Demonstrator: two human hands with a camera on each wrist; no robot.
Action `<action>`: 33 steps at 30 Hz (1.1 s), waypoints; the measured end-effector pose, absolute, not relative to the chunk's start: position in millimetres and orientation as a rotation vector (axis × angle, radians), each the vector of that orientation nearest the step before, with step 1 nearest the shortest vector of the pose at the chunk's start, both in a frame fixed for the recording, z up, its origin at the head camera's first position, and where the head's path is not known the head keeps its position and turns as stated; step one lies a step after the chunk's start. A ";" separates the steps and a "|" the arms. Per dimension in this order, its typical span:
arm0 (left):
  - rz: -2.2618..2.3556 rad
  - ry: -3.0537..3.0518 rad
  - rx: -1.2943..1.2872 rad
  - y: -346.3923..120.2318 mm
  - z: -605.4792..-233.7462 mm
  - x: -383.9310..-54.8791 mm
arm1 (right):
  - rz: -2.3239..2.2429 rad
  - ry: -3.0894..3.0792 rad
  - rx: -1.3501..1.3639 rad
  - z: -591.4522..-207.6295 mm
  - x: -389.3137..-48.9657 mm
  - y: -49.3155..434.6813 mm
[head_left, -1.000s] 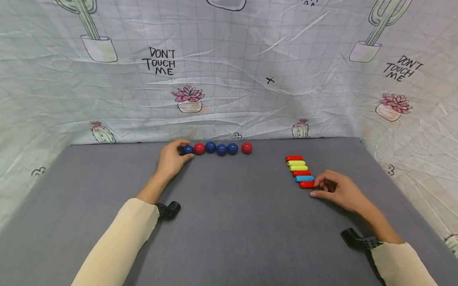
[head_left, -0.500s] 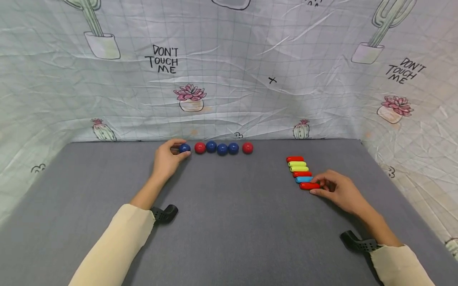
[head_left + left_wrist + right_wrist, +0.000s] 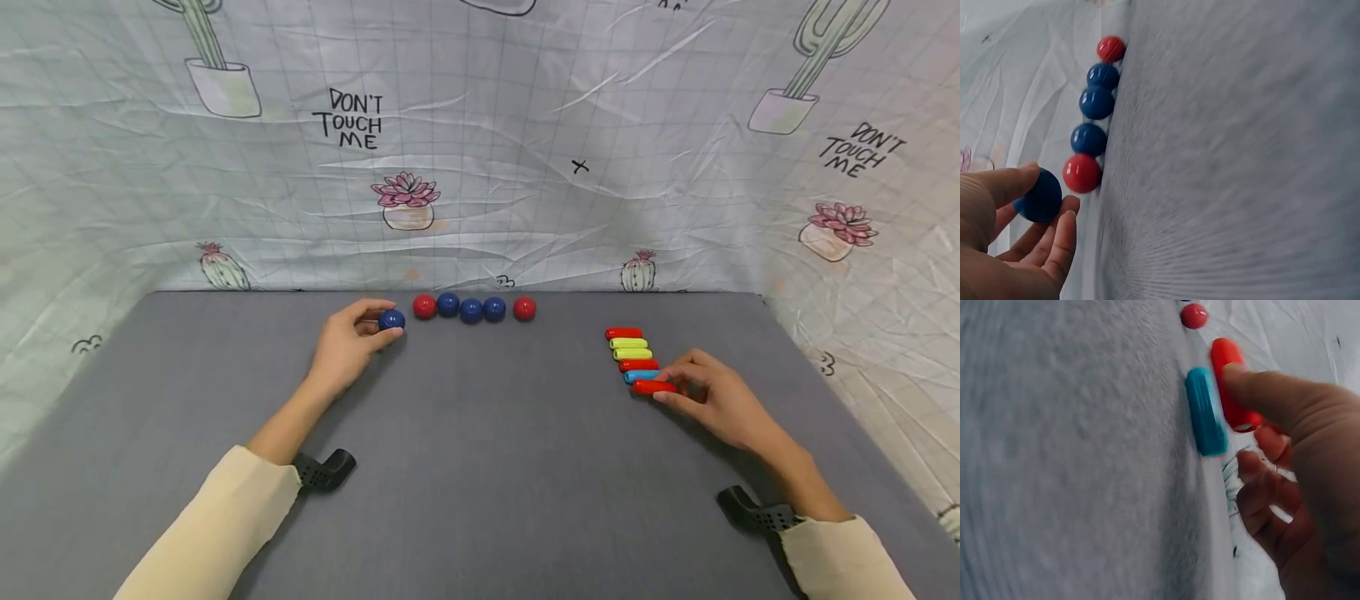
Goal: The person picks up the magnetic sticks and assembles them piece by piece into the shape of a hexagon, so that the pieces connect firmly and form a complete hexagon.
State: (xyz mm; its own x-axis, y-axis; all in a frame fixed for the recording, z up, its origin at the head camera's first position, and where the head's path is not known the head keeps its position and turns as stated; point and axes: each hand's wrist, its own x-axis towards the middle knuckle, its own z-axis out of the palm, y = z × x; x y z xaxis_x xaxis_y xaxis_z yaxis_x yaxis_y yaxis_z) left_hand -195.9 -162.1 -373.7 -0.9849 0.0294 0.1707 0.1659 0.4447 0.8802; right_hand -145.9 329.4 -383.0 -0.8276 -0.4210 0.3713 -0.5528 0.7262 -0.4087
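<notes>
My left hand [image 3: 343, 346] pinches a glossy blue ball [image 3: 392, 320] between thumb and fingers, just left of a row of balls. In the left wrist view that blue ball [image 3: 1044, 199] stands apart from the nearest red ball [image 3: 1082, 173]. On the right side, my right hand [image 3: 720, 400] pinches a short red plastic tube [image 3: 652, 387] with a rounded end. The right wrist view shows this red tube [image 3: 1225, 351] raised off the table beside a blue tube [image 3: 1206, 412], with the thumb over its middle.
Along the back edge lie a red ball [image 3: 424, 307], several blue balls [image 3: 471, 311] and another red ball [image 3: 524, 308]. Red, yellow [image 3: 632, 354] and blue tubes form a slanting column on the grey table [image 3: 480, 467]. A printed cloth [image 3: 480, 150] hangs behind.
The left hand has drawn the blue ball off the row's left end, leftward and then slightly toward me. The right fingers have closed on the nearest red tube and raised it.
</notes>
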 end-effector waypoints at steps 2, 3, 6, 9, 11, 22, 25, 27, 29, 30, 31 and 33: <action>-1.591 -2.568 -0.207 -158.0 -371.9 -190.9 | 0.747 -2.661 0.784 -378.2 -145.7 324.4; -1.602 -2.571 -0.223 -155.5 -371.0 -188.2 | 0.746 -2.657 0.789 -375.9 -145.4 321.2; -1.644 -2.563 -0.269 -146.7 -369.2 -180.5 | 0.746 -2.659 0.804 -369.6 -143.9 309.7; -1.704 -2.540 -0.324 -137.5 -367.7 -171.9 | 0.775 -2.661 0.793 -365.4 -142.0 298.3; -1.748 -2.530 -0.362 -131.5 -367.2 -166.1 | 0.825 -2.650 0.778 -363.1 -140.9 291.4; -2.007 -2.443 -0.465 -107.6 -367.2 -133.9 | 1.107 -2.596 0.787 -356.1 -139.3 246.9; -2.049 -2.431 -0.482 -103.7 -366.5 -125.9 | 1.150 -2.592 0.813 -356.0 -140.3 234.8; -2.069 -2.424 -0.498 -101.7 -366.0 -120.6 | 1.198 -2.599 0.835 -355.8 -140.1 226.7; -2.076 -2.428 -0.513 -99.9 -365.7 -115.5 | 1.235 -2.607 0.857 -355.5 -139.4 218.8; -2.083 -2.429 -0.519 -99.1 -365.8 -113.3 | 1.260 -2.612 0.866 -355.3 -139.0 214.9; -2.084 -2.433 -0.524 -98.5 -366.4 -111.5 | 1.283 -2.616 0.873 -355.4 -138.6 211.0; -2.091 -2.432 -0.530 -97.9 -367.4 -108.5 | 1.322 -2.622 0.894 -355.7 -138.4 203.3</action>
State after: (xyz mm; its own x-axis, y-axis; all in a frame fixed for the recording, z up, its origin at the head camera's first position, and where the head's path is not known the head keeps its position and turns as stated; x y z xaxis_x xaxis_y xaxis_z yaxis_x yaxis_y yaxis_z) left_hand -108.5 -97.9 -367.4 -0.9411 0.3131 0.1277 0.1732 0.1220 0.9773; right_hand -138.4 203.3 -355.7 -0.8281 -0.4657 0.3121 -0.5279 0.4602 -0.7138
